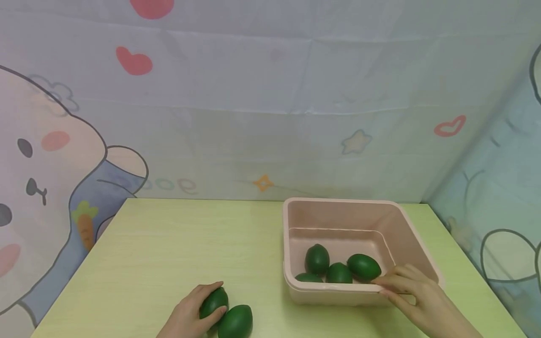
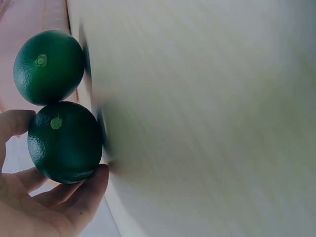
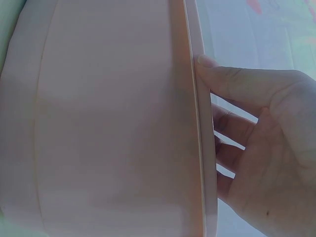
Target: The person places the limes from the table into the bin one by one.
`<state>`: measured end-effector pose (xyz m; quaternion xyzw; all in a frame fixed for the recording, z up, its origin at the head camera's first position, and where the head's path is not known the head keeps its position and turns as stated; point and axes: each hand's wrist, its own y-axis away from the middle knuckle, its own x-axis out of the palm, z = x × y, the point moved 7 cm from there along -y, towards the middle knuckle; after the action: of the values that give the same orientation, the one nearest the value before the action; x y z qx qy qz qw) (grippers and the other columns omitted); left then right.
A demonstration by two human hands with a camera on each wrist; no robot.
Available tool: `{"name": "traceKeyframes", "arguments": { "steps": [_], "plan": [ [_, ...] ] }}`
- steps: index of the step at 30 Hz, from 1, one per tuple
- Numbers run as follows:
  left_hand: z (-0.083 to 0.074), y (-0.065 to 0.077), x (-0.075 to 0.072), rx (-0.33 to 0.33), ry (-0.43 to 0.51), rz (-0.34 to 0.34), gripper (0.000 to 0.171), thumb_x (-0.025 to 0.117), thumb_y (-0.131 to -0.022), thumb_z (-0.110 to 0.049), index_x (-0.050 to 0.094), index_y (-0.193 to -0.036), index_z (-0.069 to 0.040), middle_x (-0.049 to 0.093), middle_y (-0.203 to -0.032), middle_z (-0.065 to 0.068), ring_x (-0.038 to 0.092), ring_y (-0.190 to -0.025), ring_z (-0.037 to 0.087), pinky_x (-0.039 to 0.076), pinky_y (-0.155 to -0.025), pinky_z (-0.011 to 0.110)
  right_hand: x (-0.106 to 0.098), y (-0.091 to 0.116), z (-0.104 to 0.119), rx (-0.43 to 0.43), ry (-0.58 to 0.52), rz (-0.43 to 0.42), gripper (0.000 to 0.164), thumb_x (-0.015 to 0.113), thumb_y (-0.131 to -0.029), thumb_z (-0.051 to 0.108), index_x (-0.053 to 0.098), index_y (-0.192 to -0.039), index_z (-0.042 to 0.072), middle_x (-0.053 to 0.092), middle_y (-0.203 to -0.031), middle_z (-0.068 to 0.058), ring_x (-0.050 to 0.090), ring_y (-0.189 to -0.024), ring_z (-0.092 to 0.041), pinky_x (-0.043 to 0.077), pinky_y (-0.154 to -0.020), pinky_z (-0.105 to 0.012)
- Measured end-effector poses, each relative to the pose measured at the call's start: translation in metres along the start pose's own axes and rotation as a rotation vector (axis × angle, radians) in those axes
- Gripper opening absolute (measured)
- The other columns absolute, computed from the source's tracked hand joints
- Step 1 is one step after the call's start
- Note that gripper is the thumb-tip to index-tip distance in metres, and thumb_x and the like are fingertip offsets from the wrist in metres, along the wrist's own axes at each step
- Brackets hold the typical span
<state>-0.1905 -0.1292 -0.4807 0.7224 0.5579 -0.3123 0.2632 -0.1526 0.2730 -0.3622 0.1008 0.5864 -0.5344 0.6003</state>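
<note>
My left hand [image 1: 192, 312] grips a dark green lime [image 2: 64, 143] at the front of the table, thumb on one side and fingers curled round the other. A second lime [image 1: 235, 322] lies right beside it, the two touching in the left wrist view. To the right is a pink plastic bin [image 1: 338, 295] with several limes inside, among them one lime [image 1: 317, 259] and another lime [image 1: 364, 267] near its front wall. My right hand [image 1: 416, 293] pinches the bin's front rim near the right corner, thumb outside and fingers over the edge.
The light yellow-green table [image 1: 177, 244] carries the bin at its back right. Behind it hangs a pale cloth backdrop [image 1: 253, 94] with printed hearts and a cartoon bear, and another cloth [image 1: 503, 188] runs along the right side.
</note>
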Motion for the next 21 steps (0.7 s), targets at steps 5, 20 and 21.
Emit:
{"name": "traceKeyframes", "arguments": {
  "steps": [5, 20, 21],
  "plan": [
    [-0.0002, -0.0001, -0.0002, 0.005, 0.002, -0.004, 0.055, 0.071, -0.084, -0.040, 0.057, -0.132, -0.016, 0.062, -0.116, 0.002, 0.058, -0.091, 0.011, 0.048, -0.071, 0.023, -0.0003, 0.0001, 0.0002, 0.000, 0.004, -0.003, 0.040, 0.079, -0.073, 0.002, 0.072, -0.101, 0.030, 0.060, -0.094, 0.024, 0.046, -0.087, 0.007, 0.037, -0.073, -0.004],
    [0.0011, -0.0012, -0.0066, 0.000, 0.024, 0.003, 0.057, 0.074, -0.082, -0.042, 0.059, -0.130, -0.015, 0.062, -0.117, 0.003, 0.059, -0.097, 0.014, 0.049, -0.075, 0.023, 0.0000, -0.0001, 0.0002, -0.002, 0.009, 0.007, 0.040, 0.078, -0.073, 0.002, 0.072, -0.102, 0.029, 0.061, -0.096, 0.022, 0.047, -0.088, 0.007, 0.037, -0.073, -0.004],
    [0.0016, -0.0017, -0.0070, -0.009, 0.023, 0.005, 0.057, 0.074, -0.081, -0.041, 0.059, -0.130, -0.016, 0.062, -0.117, 0.003, 0.059, -0.097, 0.014, 0.049, -0.075, 0.024, 0.0002, -0.0003, 0.0001, -0.003, 0.012, 0.006, 0.040, 0.078, -0.073, 0.003, 0.072, -0.102, 0.029, 0.061, -0.096, 0.022, 0.047, -0.088, 0.007, 0.037, -0.073, -0.004]
  ]
}}
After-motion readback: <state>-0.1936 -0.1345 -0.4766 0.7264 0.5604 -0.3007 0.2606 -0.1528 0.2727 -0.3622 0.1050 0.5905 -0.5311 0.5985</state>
